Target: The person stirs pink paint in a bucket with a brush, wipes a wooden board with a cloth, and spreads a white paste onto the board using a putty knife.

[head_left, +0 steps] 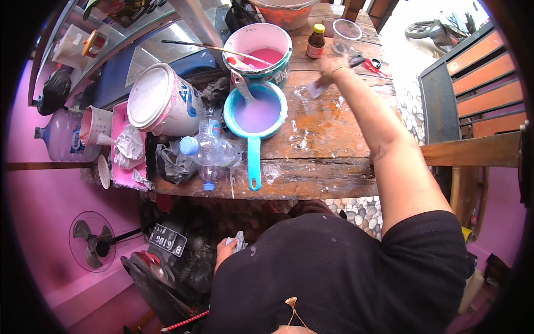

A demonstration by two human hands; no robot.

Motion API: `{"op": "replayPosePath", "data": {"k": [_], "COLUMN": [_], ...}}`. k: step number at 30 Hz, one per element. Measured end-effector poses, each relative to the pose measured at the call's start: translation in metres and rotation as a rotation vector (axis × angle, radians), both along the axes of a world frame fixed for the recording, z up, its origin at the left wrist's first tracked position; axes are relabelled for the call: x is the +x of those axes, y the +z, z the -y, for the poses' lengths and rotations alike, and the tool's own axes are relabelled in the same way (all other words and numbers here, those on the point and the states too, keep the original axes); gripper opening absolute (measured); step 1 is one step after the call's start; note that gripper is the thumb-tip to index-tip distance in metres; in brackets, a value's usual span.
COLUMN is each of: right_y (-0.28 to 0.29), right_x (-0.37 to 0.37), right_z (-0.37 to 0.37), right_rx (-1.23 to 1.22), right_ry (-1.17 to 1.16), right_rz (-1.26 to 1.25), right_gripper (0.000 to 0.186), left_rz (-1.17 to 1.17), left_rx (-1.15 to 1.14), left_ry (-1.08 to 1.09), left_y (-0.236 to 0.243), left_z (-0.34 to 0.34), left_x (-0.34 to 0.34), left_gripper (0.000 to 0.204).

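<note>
My right hand point(334, 69) reaches far over the worn wooden table, closed around a blurred paintbrush point(317, 89) with a purple-smeared end near the tabletop. A dark handle end shows beyond the hand. Close by stand a small brown bottle point(316, 43) with a yellow cap and a clear plastic cup point(346, 34). My left hand point(223, 254) hangs low beside my body, its fingers around a crumpled pale grey cloth point(240, 242). A turquoise dipper point(253, 158) holds lilac liquid, with a wide, pale-handled brush point(242, 89) leaning in it.
Behind the dipper stands a bucket of pink paint point(258, 36) with a stick across it. Left are a lidded white bucket point(161, 100), plastic bottles point(214, 151) and a pink tray point(121, 172). A red item point(375, 68) lies at the right edge. Below left are a fan point(92, 239) and motorbike point(178, 261).
</note>
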State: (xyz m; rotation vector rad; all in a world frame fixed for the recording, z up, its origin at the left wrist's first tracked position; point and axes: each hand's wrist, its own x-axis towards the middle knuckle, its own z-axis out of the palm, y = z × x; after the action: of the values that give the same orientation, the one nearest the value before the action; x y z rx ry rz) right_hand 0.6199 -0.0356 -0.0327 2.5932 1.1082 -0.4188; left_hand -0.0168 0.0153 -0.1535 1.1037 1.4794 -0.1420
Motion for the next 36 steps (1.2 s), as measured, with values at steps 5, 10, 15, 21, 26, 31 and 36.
{"op": "replayPosePath", "data": {"k": [5,10,15,21,26,31,36], "right_y": [-0.008,-0.003,-0.019,0.005,-0.016,0.007,-0.039], "right_x": [-0.004,-0.011,-0.021,0.006,-0.022,-0.002,-0.015], "right_z": [0.007,0.014,0.02,0.027,0.009,0.034,0.013], "right_rx": [-0.063,-0.026,0.019,-0.12,-0.007,-0.064,-0.024], "right_ry": [-0.079,-0.082,-0.18,-0.104,-0.146,-0.223,-0.131], "right_rz": [0.01,-0.111,-0.127,-0.012,-0.083,-0.102,-0.137], "right_gripper": [0.059,0.055,0.056,0.059,0.062,0.061,0.065], "left_rz": [-0.035,-0.031,0.013,-0.024,-0.046,-0.021,-0.033], "left_rx": [0.035,0.025,-0.012,0.02,0.002,0.003,-0.044], "left_ry": [-0.022,-0.069,0.013,-0.071,-0.068,-0.071,0.001], "left_y": [-0.004,0.004,0.005,-0.001,-0.011,-0.005,-0.03], "left_z": [0.001,0.004,0.001,-0.006,-0.006,-0.004,-0.004], "left_x": [0.005,0.009,0.006,-0.002,-0.01,-0.012,-0.035], "left_gripper": [0.017,0.015,0.014,0.016,0.017,0.019,0.016]}}
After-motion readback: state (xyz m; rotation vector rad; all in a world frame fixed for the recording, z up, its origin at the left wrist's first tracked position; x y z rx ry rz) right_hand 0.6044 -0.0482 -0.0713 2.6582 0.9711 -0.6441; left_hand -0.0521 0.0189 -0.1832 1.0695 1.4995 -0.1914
